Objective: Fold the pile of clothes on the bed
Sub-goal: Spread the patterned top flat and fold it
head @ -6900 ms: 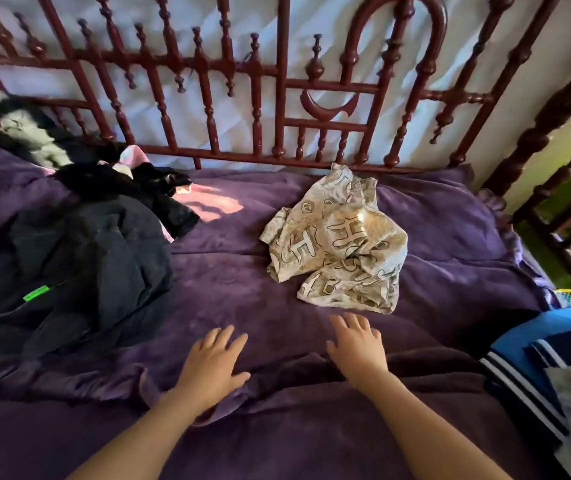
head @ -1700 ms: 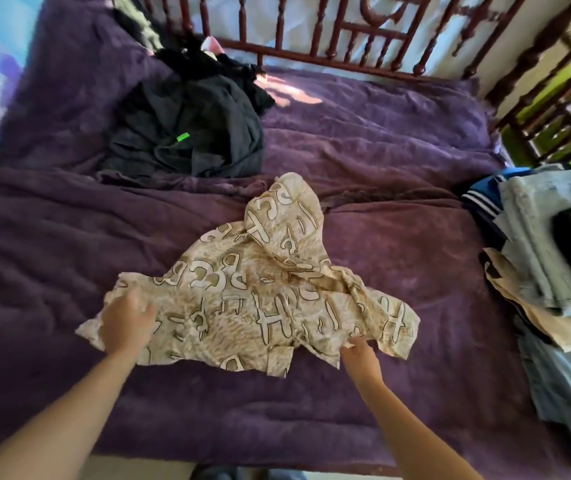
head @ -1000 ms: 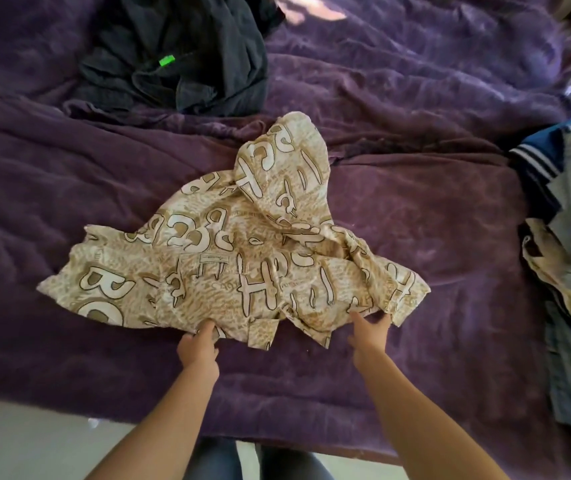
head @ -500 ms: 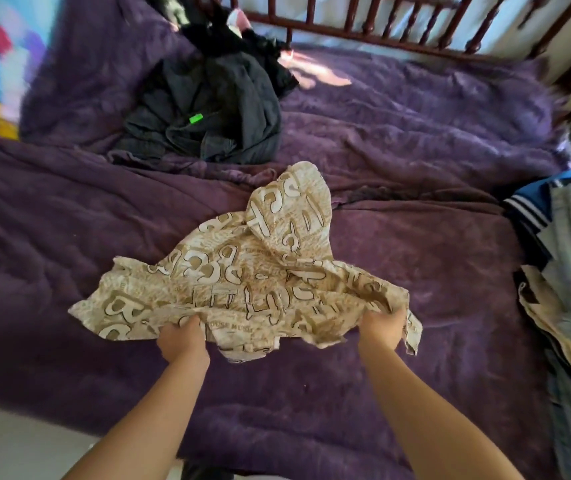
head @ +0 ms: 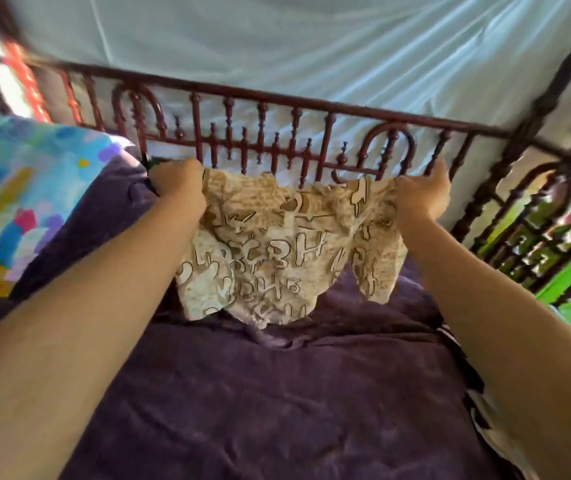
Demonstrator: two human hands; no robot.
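- Over the purple blanket (head: pixel 277 393) of the bed, at far left, a multicoloured patterned cloth (head: pixel 17 202) lies near the rail. It is well apart from the work, though a wide swing of the garment could brush it.
- The left hand (head: pixel 176 188) is closed in a fist around the top left edge of the beige letter-print garment (head: pixel 287 251), which is raised in the air. If that fist has gathered more than one layer, the piece may come down twisted.
- The garment hangs crumpled between the two hands. Whether its lower hem grazes the blanket cannot be told. The plush surface could catch the hem on the way down and tuck it under, spoiling a flat lay.
- The right hand (head: pixel 422 195) grips the top right edge, fingers curled over the cloth. This hold looks lighter than the left, so a sharp shake could pull that corner free and let the garment collapse.
- The dark red spindled bed rail (head: pixel 277 109) stands behind both hands, and a forward flick could snag the fabric on a knob.
- At far right, a strip of black-and-white fabric (head: pixel 478 412) shows beside the right forearm. Laying the garment too far that way could disturb it.
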